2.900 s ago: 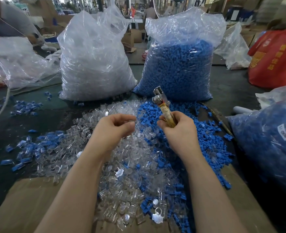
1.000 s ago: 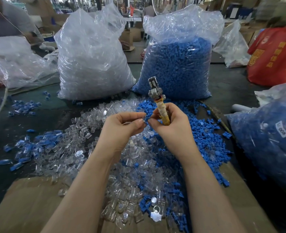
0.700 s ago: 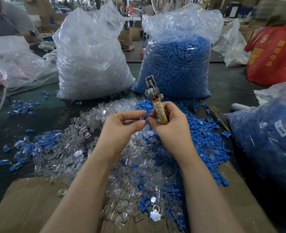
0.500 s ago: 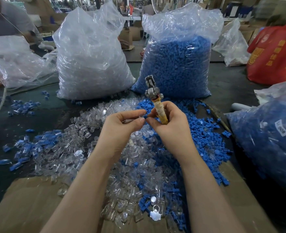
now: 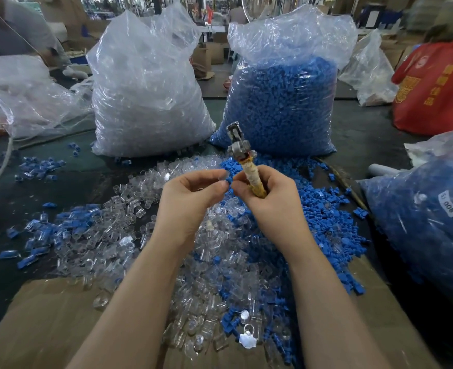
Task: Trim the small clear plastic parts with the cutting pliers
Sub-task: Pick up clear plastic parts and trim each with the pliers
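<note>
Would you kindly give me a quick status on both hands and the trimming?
Right hand grips cutting pliers, head pointing up and away. Left hand pinches something small at fingertips, too small to identify. Pliers not on it. Nothing between the hands.

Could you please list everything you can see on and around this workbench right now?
Loose small clear plastic parts: a heap, uncounted, transparent, middle of the bench.
Loose small blue plastic parts: a heap, blue, right of the clear heap, with scatters at left.
Large clear bag of clear parts: one, back left.
Large clear bag of blue parts: one, back right.
Labelled bag of blue parts: one, right edge.
Red printed bag: one, far right.
Brown cardboard sheet: one, near edge.
Cutting pliers with tan wrapped handle: one, grey metal head pointing up.
Left hand: pinches something small; too small to tell.
Right hand: grips the pliers.
</note>
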Action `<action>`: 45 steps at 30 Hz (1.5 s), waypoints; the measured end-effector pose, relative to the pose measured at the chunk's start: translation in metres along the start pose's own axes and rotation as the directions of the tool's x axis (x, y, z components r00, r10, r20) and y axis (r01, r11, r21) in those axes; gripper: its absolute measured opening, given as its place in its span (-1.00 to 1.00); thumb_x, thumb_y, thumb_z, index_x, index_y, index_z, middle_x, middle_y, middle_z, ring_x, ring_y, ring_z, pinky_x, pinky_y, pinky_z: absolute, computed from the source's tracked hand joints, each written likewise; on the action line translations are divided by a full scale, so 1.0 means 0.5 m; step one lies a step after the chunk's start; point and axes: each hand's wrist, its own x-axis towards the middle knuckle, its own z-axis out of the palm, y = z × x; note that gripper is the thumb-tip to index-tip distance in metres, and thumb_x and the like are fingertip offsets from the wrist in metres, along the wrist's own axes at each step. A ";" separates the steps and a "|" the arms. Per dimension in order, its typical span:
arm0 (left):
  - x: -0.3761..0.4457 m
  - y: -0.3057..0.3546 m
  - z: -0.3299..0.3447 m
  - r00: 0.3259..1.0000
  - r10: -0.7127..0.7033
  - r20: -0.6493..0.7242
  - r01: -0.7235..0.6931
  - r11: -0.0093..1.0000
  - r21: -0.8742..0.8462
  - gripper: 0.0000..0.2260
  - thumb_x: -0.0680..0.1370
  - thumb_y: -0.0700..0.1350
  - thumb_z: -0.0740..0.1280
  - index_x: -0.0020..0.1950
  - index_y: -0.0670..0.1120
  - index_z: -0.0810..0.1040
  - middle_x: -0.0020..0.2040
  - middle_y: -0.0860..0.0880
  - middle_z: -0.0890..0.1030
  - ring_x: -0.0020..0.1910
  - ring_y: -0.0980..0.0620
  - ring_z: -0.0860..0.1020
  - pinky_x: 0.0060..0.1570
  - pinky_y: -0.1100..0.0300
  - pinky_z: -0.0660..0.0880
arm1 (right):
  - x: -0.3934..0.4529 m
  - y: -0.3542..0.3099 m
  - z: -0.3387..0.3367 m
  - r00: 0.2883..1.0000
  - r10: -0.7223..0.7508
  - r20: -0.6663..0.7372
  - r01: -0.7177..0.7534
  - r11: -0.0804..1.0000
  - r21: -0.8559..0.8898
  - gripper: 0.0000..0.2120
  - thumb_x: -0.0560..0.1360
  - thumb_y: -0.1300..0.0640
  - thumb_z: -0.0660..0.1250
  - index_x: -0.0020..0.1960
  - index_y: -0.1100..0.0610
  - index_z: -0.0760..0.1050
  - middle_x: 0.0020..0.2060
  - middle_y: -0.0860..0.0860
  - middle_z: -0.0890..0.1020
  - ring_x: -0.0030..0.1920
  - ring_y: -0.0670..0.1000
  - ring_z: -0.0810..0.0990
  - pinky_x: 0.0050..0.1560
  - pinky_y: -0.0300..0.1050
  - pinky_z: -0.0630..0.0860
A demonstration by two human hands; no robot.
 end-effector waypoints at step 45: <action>0.009 0.004 -0.003 0.983 0.149 -0.105 -0.153 0.988 -0.026 -0.77 0.49 -0.39 0.41 -0.01 -0.07 0.63 -0.18 0.02 0.71 -0.14 0.14 0.68 -0.13 0.31 0.58 | -0.002 0.012 -0.037 0.940 0.206 0.273 -0.104 0.932 -0.347 -0.87 0.51 0.13 0.38 0.00 0.12 0.46 -0.16 0.11 0.59 -0.25 0.05 0.51 -0.14 0.14 0.52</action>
